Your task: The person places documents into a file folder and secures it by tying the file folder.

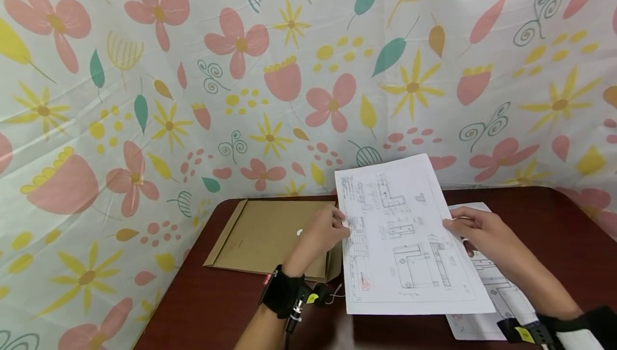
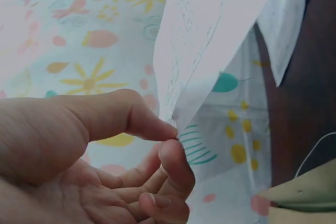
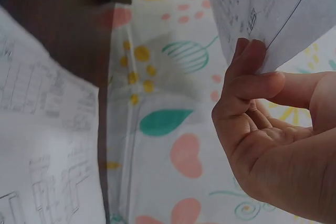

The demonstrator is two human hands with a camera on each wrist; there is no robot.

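Drawing sheet (image 1: 405, 237), raised above the dark surface (image 1: 554, 216) just right of the brown envelope (image 1: 270, 237), is pinched at its side edges by left hand (image 1: 323, 232) and right hand (image 1: 482, 229); judged light, limp, crease-prone, best gripped by opposite margins.

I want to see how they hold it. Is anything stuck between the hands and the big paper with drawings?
No. The left hand and the right hand pinch the drawing sheet directly at its side edges.
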